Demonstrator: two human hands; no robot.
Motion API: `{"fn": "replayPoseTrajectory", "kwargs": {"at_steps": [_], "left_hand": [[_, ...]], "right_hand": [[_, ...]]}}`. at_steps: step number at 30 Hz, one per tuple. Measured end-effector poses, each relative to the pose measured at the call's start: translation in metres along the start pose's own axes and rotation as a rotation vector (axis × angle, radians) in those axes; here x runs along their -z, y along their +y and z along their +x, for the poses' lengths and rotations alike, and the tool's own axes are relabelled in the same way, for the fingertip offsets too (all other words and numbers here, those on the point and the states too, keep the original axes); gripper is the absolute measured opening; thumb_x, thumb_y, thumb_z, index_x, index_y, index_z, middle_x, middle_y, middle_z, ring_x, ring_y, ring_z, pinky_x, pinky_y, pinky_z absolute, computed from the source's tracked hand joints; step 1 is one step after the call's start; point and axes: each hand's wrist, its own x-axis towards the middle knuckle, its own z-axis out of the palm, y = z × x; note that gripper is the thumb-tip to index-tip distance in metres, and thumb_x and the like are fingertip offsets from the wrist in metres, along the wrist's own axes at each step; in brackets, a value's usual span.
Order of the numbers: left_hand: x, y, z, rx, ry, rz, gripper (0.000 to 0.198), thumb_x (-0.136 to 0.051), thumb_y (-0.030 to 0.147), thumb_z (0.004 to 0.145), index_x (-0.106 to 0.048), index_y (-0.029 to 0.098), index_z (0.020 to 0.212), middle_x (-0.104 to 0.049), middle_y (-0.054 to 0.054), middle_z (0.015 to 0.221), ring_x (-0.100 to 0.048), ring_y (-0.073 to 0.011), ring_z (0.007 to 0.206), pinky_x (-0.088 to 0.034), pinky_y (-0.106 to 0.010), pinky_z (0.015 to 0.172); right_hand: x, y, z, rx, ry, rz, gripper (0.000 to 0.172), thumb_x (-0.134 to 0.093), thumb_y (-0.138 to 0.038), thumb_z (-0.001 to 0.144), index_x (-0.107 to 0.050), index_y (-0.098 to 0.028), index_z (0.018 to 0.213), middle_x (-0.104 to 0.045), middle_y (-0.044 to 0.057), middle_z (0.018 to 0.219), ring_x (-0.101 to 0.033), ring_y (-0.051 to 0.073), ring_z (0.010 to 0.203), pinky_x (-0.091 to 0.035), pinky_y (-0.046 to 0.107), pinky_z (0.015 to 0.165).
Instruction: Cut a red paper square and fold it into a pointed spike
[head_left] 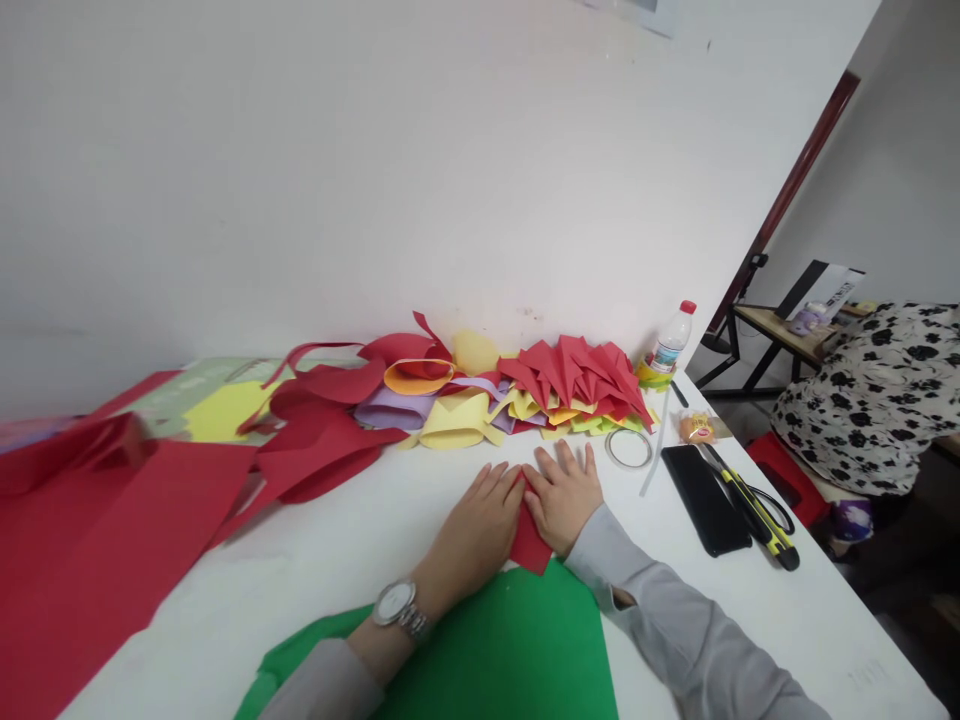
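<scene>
My left hand [472, 525] and my right hand [566, 495] lie side by side, fingers stretched flat, pressing down on a small folded piece of red paper [529, 545] on the white table [337, 560]. Only the lower corner of the red piece shows between and below the hands. A watch [397, 605] is on my left wrist. A green paper sheet [510, 650] lies just in front of the red piece, under my forearms.
Along the wall lies a heap of red, yellow, purple and orange paper pieces [465, 400], with large red sheets [97, 540] at left. Right of my hands: tape ring [628, 447], black phone [705, 500], yellow utility knife [757, 505], scissors [776, 510], water bottle [671, 340]. A person in a floral top [870, 400] sits at right.
</scene>
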Motion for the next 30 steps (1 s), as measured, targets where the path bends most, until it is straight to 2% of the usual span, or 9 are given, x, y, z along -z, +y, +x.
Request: {"fn": "replayPoseTrajectory", "kwargs": {"at_steps": [4, 11, 14, 17, 21, 23, 25, 28, 30], "left_hand": [[0.002, 0.0, -0.001, 0.007, 0.004, 0.018, 0.045, -0.033, 0.009, 0.087, -0.06, 0.005, 0.123, -0.059, -0.021, 0.131, -0.05, -0.031, 0.127, -0.033, -0.05, 0.11], [0.006, 0.001, -0.001, 0.01, 0.011, 0.013, 0.044, -0.035, 0.008, 0.086, -0.062, 0.004, 0.121, -0.059, -0.021, 0.132, -0.051, -0.0334, 0.126, -0.033, -0.051, 0.11], [0.008, 0.0, -0.001, 0.011, 0.013, 0.007, 0.044, -0.034, 0.01, 0.088, -0.063, 0.005, 0.121, -0.06, -0.02, 0.132, -0.051, -0.0332, 0.126, -0.033, -0.051, 0.109], [0.008, -0.001, -0.002, 0.01, 0.016, -0.003, 0.044, -0.033, 0.013, 0.09, -0.062, 0.007, 0.122, -0.059, -0.019, 0.132, -0.05, -0.0318, 0.127, -0.033, -0.051, 0.11], [0.005, -0.001, -0.003, 0.006, 0.026, -0.023, 0.043, -0.032, 0.015, 0.093, -0.06, 0.005, 0.124, -0.059, -0.02, 0.133, -0.049, -0.0311, 0.129, -0.031, -0.049, 0.111], [0.003, -0.001, -0.003, 0.008, 0.034, -0.034, 0.043, -0.033, 0.021, 0.095, -0.059, 0.005, 0.126, -0.058, -0.019, 0.134, -0.048, -0.0313, 0.13, -0.03, -0.049, 0.112], [0.001, -0.002, -0.003, 0.01, 0.042, -0.044, 0.045, -0.036, 0.031, 0.097, -0.058, 0.006, 0.127, -0.057, -0.019, 0.135, -0.047, -0.0318, 0.13, -0.03, -0.049, 0.112], [0.0, -0.003, -0.005, 0.006, 0.052, -0.059, 0.052, -0.04, 0.044, 0.096, -0.057, 0.008, 0.129, -0.056, -0.02, 0.136, -0.045, -0.0326, 0.131, -0.028, -0.051, 0.112], [0.0, -0.003, -0.005, -0.004, 0.055, -0.068, 0.056, -0.041, 0.05, 0.095, -0.056, 0.009, 0.13, -0.054, -0.021, 0.137, -0.043, -0.0332, 0.133, -0.026, -0.052, 0.113]], "right_hand": [[0.0, 0.009, -0.013, -0.003, 0.028, -0.002, 0.045, -0.03, -0.042, 0.102, -0.054, -0.024, 0.136, -0.043, 0.005, 0.151, -0.027, 0.034, 0.143, -0.009, 0.063, 0.114], [-0.002, 0.041, -0.034, 0.015, 0.14, -0.083, 0.036, -0.039, -0.038, 0.1, -0.07, -0.028, 0.115, -0.053, 0.003, 0.142, -0.033, 0.031, 0.14, -0.011, 0.06, 0.115], [-0.004, 0.045, -0.035, 0.061, 0.216, -0.093, 0.034, -0.041, -0.033, 0.099, -0.074, -0.025, 0.105, -0.061, 0.004, 0.134, -0.037, 0.029, 0.138, -0.012, 0.055, 0.116], [-0.008, 0.045, -0.036, 0.08, 0.278, -0.101, 0.031, -0.044, -0.028, 0.097, -0.073, -0.022, 0.108, -0.066, 0.006, 0.127, -0.039, 0.027, 0.136, -0.012, 0.05, 0.117], [-0.014, 0.049, -0.034, -0.058, 0.36, -0.072, 0.032, -0.043, -0.024, 0.097, -0.073, -0.019, 0.106, -0.07, 0.007, 0.118, -0.048, 0.026, 0.127, -0.018, 0.048, 0.115], [-0.015, 0.052, -0.032, -0.134, 0.384, -0.049, 0.033, -0.042, -0.024, 0.097, -0.074, -0.02, 0.099, -0.071, 0.007, 0.116, -0.052, 0.026, 0.123, -0.022, 0.046, 0.112], [-0.016, 0.054, -0.031, -0.13, 0.378, -0.033, 0.031, -0.043, -0.025, 0.097, -0.073, -0.021, 0.102, -0.07, 0.007, 0.118, -0.052, 0.025, 0.123, -0.024, 0.045, 0.111], [-0.017, 0.049, -0.031, -0.033, 0.338, -0.021, 0.029, -0.047, -0.032, 0.096, -0.068, -0.025, 0.116, -0.064, 0.006, 0.129, -0.045, 0.026, 0.129, -0.022, 0.046, 0.111], [-0.018, 0.045, -0.032, 0.054, 0.299, -0.015, 0.03, -0.051, -0.038, 0.094, -0.067, -0.027, 0.117, -0.059, 0.007, 0.135, -0.041, 0.028, 0.133, -0.018, 0.049, 0.112]]}}
